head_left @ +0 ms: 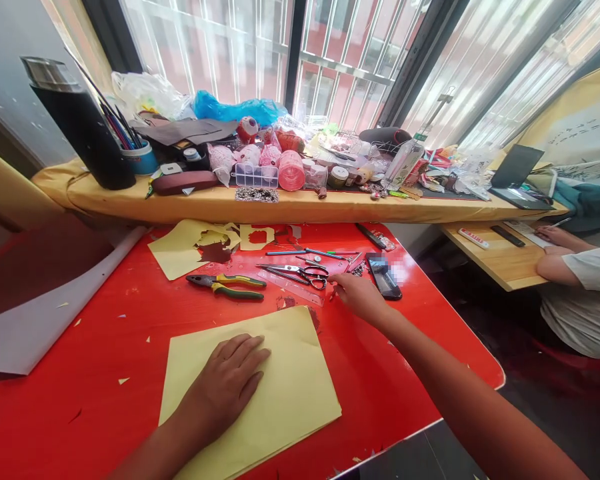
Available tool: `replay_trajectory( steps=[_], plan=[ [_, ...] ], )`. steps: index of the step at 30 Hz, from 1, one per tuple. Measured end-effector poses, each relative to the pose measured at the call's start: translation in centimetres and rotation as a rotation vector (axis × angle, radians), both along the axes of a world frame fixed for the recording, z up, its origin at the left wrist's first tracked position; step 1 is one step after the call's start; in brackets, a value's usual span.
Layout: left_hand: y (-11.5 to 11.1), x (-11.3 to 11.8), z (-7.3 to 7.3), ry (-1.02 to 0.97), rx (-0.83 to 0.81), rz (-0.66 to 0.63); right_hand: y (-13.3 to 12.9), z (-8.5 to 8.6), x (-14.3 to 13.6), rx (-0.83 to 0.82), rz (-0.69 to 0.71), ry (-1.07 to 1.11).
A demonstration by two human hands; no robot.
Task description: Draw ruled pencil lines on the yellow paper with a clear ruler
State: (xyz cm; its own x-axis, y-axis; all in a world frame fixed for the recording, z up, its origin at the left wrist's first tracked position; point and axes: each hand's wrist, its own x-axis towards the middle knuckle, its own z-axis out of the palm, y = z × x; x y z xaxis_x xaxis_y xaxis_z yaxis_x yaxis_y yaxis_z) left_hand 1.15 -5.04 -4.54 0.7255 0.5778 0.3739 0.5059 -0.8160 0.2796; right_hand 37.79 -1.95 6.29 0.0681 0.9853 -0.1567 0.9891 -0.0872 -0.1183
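My left hand (235, 373) lies flat on a small stack of yellow paper sheets (295, 373), fingers stretched out. My right hand (357, 293) reaches over the red table, its fingertips slightly apart and just right of the handles of a pair of scissors (317, 275). I cannot make out anything held in it. The scissors rest on a clear ruler (293, 288). Left of them lie pliers (230, 285) with yellow-green grips. A phone (384, 277) is just beyond my right hand.
Cut yellow paper (175, 250) and blue pens (285, 253) lie at the table's back. A cloth-covered sill (190, 208) carries a black flask (80, 127), a clear compartment box (257, 176) and clutter. At right, another person's arm (560, 257) rests on a wooden desk (500, 257).
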Motion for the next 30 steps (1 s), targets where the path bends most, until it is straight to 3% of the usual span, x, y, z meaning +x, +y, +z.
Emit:
replay_trajectory(
  steps=[5,14,17,19,22,25,30],
  plan=[
    [0.2,0.2,0.6,0.066,0.018,-0.010,0.4,-0.8,1.2,-0.072,0.083,-0.074],
    [2.6,2.5,6.6,0.309,-0.198,-0.145,0.5,-1.0,0.8,-0.112,0.334,-0.095],
    [4.5,3.4,7.9,0.278,-0.225,-0.173,-0.3,-1.4,0.6,-0.100,0.389,-0.091],
    [6.2,4.5,8.4,0.207,-0.189,-0.115,-0.8,-1.7,0.5,-0.074,0.397,-0.090],
    [9.2,6.8,8.8,0.207,-0.137,-0.030,-1.1,-1.9,0.5,-0.028,0.393,-0.081],
    [11.7,9.6,8.3,0.242,-0.136,-0.031,-1.3,-1.3,0.5,0.027,0.389,-0.056],
    [13.6,12.6,6.8,0.307,-0.183,-0.072,-2.2,-0.1,0.2,0.139,0.338,-0.012]
  ],
)
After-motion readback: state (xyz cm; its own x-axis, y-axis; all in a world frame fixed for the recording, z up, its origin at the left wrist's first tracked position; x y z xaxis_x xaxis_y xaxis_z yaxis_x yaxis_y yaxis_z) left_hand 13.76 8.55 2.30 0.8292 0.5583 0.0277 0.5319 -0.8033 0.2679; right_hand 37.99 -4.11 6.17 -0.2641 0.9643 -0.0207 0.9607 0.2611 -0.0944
